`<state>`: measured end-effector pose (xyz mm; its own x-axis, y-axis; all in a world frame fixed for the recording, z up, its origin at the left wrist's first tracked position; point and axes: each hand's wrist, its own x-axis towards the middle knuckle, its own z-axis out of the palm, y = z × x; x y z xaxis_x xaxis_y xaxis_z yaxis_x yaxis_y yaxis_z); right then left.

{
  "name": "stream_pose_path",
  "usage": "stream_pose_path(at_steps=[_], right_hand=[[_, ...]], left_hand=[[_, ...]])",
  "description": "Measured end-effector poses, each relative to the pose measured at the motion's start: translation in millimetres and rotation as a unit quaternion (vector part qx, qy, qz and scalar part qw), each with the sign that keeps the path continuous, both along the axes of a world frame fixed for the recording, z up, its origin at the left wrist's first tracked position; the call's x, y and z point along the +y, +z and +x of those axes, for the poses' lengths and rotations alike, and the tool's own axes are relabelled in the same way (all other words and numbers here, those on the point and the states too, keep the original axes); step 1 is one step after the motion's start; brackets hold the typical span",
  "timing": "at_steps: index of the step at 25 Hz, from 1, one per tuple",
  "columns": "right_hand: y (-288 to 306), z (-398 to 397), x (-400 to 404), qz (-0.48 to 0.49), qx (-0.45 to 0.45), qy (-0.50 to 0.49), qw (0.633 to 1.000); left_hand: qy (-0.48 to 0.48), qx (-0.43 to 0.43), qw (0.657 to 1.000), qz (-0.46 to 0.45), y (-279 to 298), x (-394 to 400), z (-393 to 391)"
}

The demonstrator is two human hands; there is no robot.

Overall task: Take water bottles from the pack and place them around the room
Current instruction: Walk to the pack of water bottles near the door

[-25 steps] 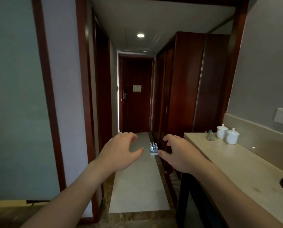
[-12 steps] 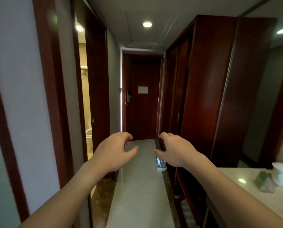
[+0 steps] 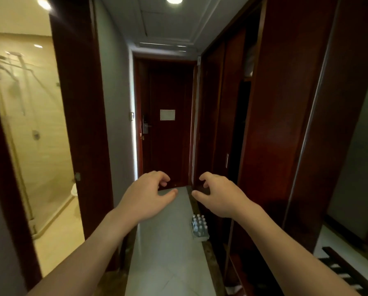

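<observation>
A shrink-wrapped pack of small water bottles [image 3: 199,227] with white caps stands on the pale hallway floor, against the base of the dark wooden wardrobe on the right. My left hand [image 3: 149,195] and my right hand [image 3: 216,196] are both stretched out in front of me at about waist height, fingers curled and apart, holding nothing. The pack lies below and beyond my right hand, well clear of it.
The narrow corridor ends at a dark wooden door [image 3: 167,124]. An open doorway on the left shows a bathroom with a glass shower screen [image 3: 29,124]. The wardrobe [image 3: 264,124] lines the right side. A slatted luggage rack [image 3: 347,272] sits at lower right.
I have walked forward down the corridor: the counter with the teacups has left the view, the bathroom doorway has opened up on the left, and the pack looks bigger and closer.
</observation>
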<state>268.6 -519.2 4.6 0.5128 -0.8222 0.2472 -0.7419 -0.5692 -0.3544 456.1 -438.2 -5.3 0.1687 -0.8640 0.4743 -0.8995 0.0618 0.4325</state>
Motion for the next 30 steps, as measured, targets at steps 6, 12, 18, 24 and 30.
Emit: stream_pose_path(at_steps=[6,12,18,24,30], right_hand=[[-24,58,-201,-0.004,-0.026,0.007,1.0],[-31,122,-412,0.003,-0.043,0.051,0.998],[-5,188,-573,0.018,-0.057,0.074,0.995],[-31,274,-728,0.012,-0.058,0.053,0.997],[-48,361,-885,0.047,-0.097,-0.003,0.994]], left_hand=[[-0.003,0.028,1.0,-0.01,-14,-197,62],[0.024,0.058,0.998,-0.01,-24,-396,115],[0.051,0.056,0.997,-0.009,-3,-544,181],[0.018,0.059,0.998,-0.004,-32,-706,265],[-0.041,0.082,0.996,0.011,-51,-906,352]])
